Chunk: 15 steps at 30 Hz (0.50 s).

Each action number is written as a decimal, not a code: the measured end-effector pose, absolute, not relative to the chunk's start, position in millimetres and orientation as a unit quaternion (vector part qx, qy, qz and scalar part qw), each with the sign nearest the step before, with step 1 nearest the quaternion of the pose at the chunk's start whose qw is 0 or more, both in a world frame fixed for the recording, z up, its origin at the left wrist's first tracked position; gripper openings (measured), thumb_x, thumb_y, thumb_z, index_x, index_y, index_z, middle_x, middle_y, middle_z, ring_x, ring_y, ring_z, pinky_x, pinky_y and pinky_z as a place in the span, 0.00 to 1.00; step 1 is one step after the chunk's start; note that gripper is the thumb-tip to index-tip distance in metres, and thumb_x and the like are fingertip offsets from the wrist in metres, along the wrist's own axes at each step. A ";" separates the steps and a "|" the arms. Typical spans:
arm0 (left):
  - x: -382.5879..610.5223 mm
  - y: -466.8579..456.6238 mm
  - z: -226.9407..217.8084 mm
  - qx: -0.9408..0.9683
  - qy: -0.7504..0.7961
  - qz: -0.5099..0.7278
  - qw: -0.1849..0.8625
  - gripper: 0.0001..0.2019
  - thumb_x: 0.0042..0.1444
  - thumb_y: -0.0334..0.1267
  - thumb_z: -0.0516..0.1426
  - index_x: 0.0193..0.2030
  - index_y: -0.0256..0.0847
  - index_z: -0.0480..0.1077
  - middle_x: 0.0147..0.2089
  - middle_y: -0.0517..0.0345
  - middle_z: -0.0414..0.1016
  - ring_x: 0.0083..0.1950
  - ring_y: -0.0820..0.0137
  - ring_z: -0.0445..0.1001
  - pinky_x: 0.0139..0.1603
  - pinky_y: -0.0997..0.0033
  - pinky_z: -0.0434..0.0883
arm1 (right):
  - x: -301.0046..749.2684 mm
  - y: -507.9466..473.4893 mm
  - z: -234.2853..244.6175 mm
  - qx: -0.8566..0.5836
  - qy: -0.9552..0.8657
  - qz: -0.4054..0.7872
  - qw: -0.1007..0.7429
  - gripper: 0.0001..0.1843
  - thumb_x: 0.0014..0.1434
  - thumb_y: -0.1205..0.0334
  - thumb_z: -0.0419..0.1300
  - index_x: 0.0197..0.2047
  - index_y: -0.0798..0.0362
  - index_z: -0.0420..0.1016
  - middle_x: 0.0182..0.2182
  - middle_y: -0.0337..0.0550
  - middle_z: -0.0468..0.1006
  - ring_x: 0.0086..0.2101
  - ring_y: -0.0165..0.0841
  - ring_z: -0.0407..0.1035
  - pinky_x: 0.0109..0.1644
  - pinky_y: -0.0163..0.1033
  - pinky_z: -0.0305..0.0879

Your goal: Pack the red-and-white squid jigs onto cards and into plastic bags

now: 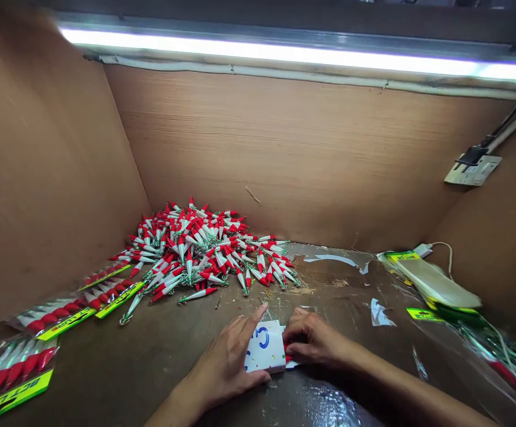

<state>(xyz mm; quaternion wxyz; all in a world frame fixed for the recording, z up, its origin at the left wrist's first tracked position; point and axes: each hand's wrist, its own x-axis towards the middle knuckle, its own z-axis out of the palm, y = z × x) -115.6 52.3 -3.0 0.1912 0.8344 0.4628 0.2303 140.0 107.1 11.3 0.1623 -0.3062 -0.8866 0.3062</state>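
Note:
My left hand [228,359] rests on the table with its fingers stretched along the left edge of a small white block [267,347] that bears blue marks. My right hand [314,341] is curled at the block's right edge, its fingertips pinched around something red that is mostly hidden. A large heap of red-and-white lures [204,249] with shiny green tails lies beyond the hands, at the back left of the table.
Filled clear packs with yellow-green labels [69,311] line the left side, one more at the near left [11,373]. A stack of flat empty bags [431,281] lies at the right. Brown board walls enclose the table; a socket [472,169] hangs on the right wall.

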 end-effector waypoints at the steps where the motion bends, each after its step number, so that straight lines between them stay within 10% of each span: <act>1: -115.9 52.1 -4.0 0.834 0.465 0.229 0.190 0.61 0.43 0.37 0.71 0.75 0.55 0.33 0.64 0.51 0.66 0.59 0.54 0.68 0.61 0.53 0.66 | 141.7 113.8 18.3 -0.292 -0.895 0.309 0.138 0.05 0.56 0.59 0.68 0.37 0.40 0.82 0.35 0.35 0.82 0.40 0.35 0.73 0.49 0.40 0.65; 8: -116.4 51.3 -5.9 0.842 0.455 0.226 0.183 0.60 0.44 0.39 0.71 0.75 0.55 0.35 0.67 0.50 0.64 0.61 0.51 0.67 0.64 0.47 0.63 | 112.8 212.1 67.0 -0.448 -0.864 0.192 0.123 0.18 0.70 0.59 0.49 0.44 0.58 0.79 0.39 0.49 0.81 0.39 0.37 0.73 0.43 0.39 0.64; 15: -118.3 51.4 -2.7 0.847 0.447 0.229 0.174 0.58 0.45 0.44 0.70 0.75 0.54 0.37 0.65 0.49 0.66 0.61 0.50 0.68 0.64 0.45 0.63 | 50.2 260.6 71.3 -0.563 -0.811 0.148 0.065 0.16 0.66 0.56 0.60 0.54 0.55 0.72 0.51 0.49 0.75 0.46 0.39 0.72 0.50 0.49 0.72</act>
